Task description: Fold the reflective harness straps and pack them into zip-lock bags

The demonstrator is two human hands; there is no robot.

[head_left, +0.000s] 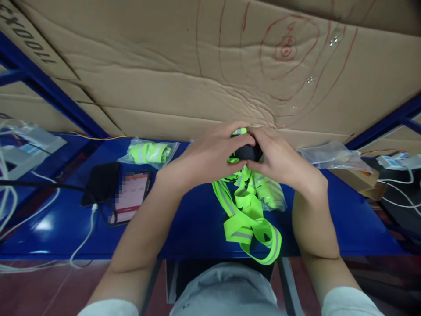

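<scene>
Both of my hands meet over the far middle of the blue table [194, 232]. Fingers of my left hand [210, 151] curl around the left side of a dark black piece [248, 152]. My right hand [279, 156] grips the same piece from the right. Bits of neon green show beside it, partly hidden by my fingers. Below my hands, a neon green reflective strap [243, 221] with grey stripes lies in loose loops near the table's front edge. A clear bag with a green strap [270, 193] in it rests beside these loops, close under my right hand.
Another bagged green strap [148, 152] lies at the back left. Left of my forearm are a phone [133, 193] and a flat black device [101, 182] with a white cable. A clear plastic bag [335, 156] sits at the back right. Cardboard [158, 66] walls the back.
</scene>
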